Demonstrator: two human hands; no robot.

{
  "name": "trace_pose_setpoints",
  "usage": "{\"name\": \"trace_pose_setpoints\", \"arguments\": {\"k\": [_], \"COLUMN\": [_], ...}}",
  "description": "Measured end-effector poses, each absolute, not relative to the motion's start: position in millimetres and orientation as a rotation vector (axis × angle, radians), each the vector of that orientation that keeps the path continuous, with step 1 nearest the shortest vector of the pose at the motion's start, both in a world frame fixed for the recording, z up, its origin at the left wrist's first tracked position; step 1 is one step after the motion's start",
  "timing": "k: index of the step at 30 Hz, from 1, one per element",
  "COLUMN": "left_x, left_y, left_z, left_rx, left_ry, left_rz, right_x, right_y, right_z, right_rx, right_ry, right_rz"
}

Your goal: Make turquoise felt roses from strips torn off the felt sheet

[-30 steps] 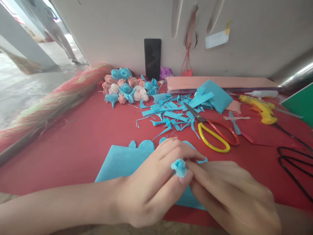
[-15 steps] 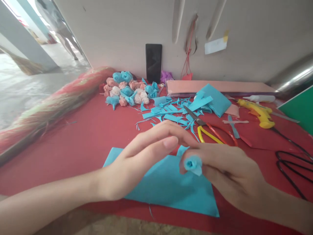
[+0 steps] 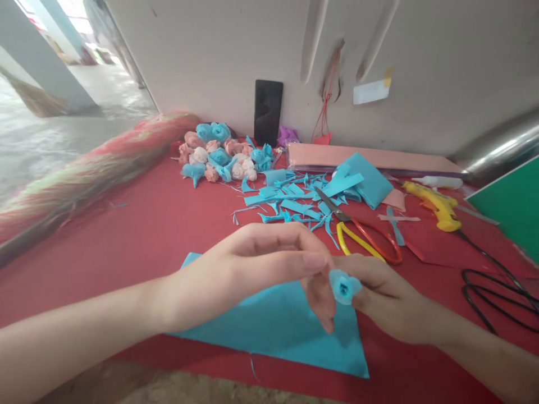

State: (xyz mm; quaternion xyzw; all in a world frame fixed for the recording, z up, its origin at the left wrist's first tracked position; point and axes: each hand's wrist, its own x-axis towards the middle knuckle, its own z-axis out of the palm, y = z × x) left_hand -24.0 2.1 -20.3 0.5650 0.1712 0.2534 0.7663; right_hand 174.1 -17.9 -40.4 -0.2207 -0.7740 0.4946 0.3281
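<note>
A small rolled blue crepe-paper flower (image 3: 344, 288) is between my two hands, its darker coiled centre turned toward me. My right hand (image 3: 385, 297) is closed around it from the right. From the left, my left hand (image 3: 256, 275) reaches over with thumb and fingertips closed at the flower's left edge. Exactly where those fingertips grip is partly hidden. Below both hands, a blue crepe-paper sheet (image 3: 278, 331) lies flat on the red tabletop (image 3: 138, 235). Scissors (image 3: 357, 230) with one yellow and one red handle lie just beyond my right hand.
Blue paper scraps (image 3: 290, 199) and a folded blue piece (image 3: 368, 179) lie beyond the hands. Finished paper flowers (image 3: 223, 154) are piled at back left, beside a black phone (image 3: 268, 112). A yellow glue gun (image 3: 438, 205) with its black cord (image 3: 484, 292) occupies the right.
My left hand has moved right and down, its thumb and fingers closing in on the flower. The flower has shifted slightly right in my right hand. The view has tilted slightly.
</note>
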Motion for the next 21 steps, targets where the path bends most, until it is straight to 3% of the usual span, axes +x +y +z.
{"name": "trace_pose_setpoints", "arguments": {"k": [9,21], "left_x": [-21.0,-15.1], "left_y": [-2.0,-3.6], "left_z": [-21.1,-22.0], "left_rx": [1.111,1.066], "left_ry": [0.333,0.486], "left_rz": [0.547,0.617], "right_x": [173.0,163.4], "right_y": [-22.0,-28.2], "right_z": [-48.3,-60.8], "right_rx": [-0.51,-0.495], "right_ry": [-1.744,-1.401], "right_rz": [1.709,1.874]}}
